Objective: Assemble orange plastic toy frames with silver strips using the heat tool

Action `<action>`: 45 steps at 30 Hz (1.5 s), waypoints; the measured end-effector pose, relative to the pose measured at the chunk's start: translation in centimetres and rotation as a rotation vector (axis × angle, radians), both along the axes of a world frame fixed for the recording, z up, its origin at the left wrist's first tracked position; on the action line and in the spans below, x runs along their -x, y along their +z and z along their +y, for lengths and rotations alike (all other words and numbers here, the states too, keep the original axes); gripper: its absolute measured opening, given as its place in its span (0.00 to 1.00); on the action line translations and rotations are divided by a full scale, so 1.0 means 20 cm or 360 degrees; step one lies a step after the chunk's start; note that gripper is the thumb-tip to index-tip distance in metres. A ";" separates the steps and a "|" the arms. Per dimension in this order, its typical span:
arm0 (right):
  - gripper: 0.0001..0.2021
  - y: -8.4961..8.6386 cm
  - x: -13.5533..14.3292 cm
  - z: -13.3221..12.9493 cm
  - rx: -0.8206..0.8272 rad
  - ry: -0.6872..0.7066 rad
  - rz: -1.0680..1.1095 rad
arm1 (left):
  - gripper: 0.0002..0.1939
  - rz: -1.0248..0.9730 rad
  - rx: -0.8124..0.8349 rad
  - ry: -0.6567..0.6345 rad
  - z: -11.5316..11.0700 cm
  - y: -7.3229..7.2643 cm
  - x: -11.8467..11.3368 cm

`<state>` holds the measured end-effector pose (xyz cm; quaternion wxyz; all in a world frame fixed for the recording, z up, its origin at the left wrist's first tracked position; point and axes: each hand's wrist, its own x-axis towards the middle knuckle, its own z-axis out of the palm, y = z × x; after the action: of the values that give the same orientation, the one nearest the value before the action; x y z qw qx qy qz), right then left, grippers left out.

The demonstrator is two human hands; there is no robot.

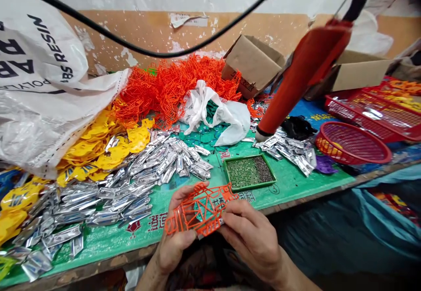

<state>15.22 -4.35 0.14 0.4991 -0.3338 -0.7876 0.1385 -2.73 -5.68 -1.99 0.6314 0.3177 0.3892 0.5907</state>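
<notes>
An orange plastic lattice frame [200,210] is held between my two hands just above the near table edge. My left hand [176,234] grips its left end, thumb on top and fingers behind. At the frame's right side, the fingers of my right hand [251,231] pinch its edge; a small greyish piece shows by the fingertips, too hidden to name. Just beyond sits a green tray [241,172] of small holes, with dark little screws gathered in its right part. Silver shiny parts [131,185] lie heaped to the left of my hands.
A red electric screwdriver [296,76] hangs at the right on a black cable. Orange frames [177,84] pile at the back beside a cardboard box [253,60]. Yellow parts [108,146] and a white sack [49,84] are left; red baskets [353,144] stand right.
</notes>
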 end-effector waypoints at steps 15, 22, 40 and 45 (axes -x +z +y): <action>0.05 -0.01 0.01 -0.01 -0.0094 -0.0063 -0.0030 | 0.33 0.0118 -0.0031 0.0003 0.02 0.03 0.00; 0.04 -0.02 0.00 -0.01 -0.0076 -0.0094 -0.0045 | 0.34 0.0150 -0.0017 -0.0051 0.02 0.02 0.01; 0.09 -0.10 -0.04 -0.03 0.0041 -0.0032 -0.0086 | 0.32 0.0295 -0.0190 -0.0270 0.03 0.03 0.02; 0.10 -0.16 -0.04 -0.05 0.0048 -0.0138 -0.0014 | 0.33 0.0273 -0.0138 -0.0084 0.02 0.02 -0.04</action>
<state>16.04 -5.32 -3.08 0.4961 -0.3758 -0.7723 0.1271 -1.85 -5.34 -1.67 0.5968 0.4041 0.4074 0.5608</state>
